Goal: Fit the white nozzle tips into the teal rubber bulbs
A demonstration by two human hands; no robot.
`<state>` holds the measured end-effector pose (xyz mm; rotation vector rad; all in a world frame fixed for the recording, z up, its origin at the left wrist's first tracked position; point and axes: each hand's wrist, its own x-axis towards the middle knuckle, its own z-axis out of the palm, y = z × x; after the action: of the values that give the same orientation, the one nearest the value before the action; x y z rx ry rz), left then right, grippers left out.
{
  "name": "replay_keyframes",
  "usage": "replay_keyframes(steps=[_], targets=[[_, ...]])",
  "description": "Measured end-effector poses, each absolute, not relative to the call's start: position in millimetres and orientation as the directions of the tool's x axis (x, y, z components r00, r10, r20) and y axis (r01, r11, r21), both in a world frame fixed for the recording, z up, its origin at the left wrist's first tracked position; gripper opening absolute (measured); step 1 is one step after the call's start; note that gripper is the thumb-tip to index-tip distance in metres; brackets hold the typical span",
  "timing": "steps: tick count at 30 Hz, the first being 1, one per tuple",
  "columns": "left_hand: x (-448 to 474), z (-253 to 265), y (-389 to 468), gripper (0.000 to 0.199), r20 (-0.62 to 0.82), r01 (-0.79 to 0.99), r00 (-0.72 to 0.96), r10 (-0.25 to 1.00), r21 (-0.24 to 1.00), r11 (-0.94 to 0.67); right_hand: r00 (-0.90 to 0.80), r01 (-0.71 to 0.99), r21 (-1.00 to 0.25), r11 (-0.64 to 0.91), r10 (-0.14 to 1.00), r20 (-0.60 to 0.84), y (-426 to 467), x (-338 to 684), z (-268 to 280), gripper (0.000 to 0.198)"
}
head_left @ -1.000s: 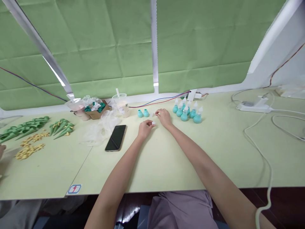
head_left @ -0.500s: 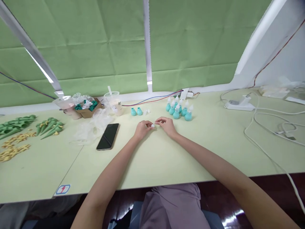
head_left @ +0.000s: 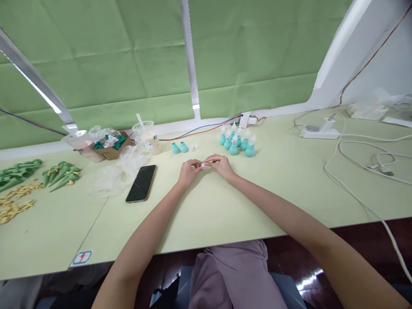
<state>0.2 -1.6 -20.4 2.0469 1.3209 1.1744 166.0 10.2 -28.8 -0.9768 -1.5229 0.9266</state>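
Both hands meet over the middle of the table, pinching a small white nozzle piece (head_left: 203,165) between their fingertips. My left hand (head_left: 189,171) is closed on its left side; the fingers of my right hand (head_left: 222,166) close on it from the right. Just beyond stand two turquoise bulbs (head_left: 179,147) with open necks and no tips. Small white pieces (head_left: 193,147) lie beside them. Right of these, several turquoise bulbs with pointed white tips (head_left: 234,148) stand upright in a group.
A phone (head_left: 140,183) and a crumpled clear plastic bag (head_left: 111,176) lie left of my arms. Farther back are plastic cups (head_left: 149,139) and a cardboard box (head_left: 112,152). Green cone-shaped pieces (head_left: 62,174) and yellow bits (head_left: 16,206) lie far left. A power strip (head_left: 320,133) with white cables is at right.
My fingertips have come together, and my right hand now touches the small white piece that my left hand was holding. The whole view has shifted slightly.
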Motion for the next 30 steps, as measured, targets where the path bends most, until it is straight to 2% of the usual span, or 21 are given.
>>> replay_keyframes(steps=[3,6,13,19,24,30], targets=[[0,-20,-2,0.019,0.457,0.52,0.164,0.875,0.713,-0.47,-0.145,0.059,-0.944,0.324,0.939,0.313,10,168,-28,0.025],[0,-19,-2,0.018,0.506,0.563,0.184,0.842,0.648,-0.513,-0.179,0.016,-0.971,0.24,0.956,0.233,9,169,-27,0.029],[0,-19,-4,0.02,0.655,0.7,0.301,0.693,0.341,-0.627,-0.221,-0.055,-0.99,0.129,0.966,0.138,6,173,-22,0.031],[0,-18,-9,0.021,0.716,0.727,0.45,0.533,0.053,-0.685,-0.365,-0.133,-0.99,-0.05,0.931,0.002,5,182,-19,0.032],[-1,-20,-9,0.02,0.744,0.722,0.491,0.453,-0.057,-0.689,-0.399,-0.202,-0.97,-0.137,0.916,-0.046,5,184,-21,0.03],[-1,-18,-13,0.018,0.733,0.715,0.564,0.38,-0.203,-0.669,-0.466,-0.262,-0.951,-0.164,0.884,-0.024,4,185,-23,0.028]])
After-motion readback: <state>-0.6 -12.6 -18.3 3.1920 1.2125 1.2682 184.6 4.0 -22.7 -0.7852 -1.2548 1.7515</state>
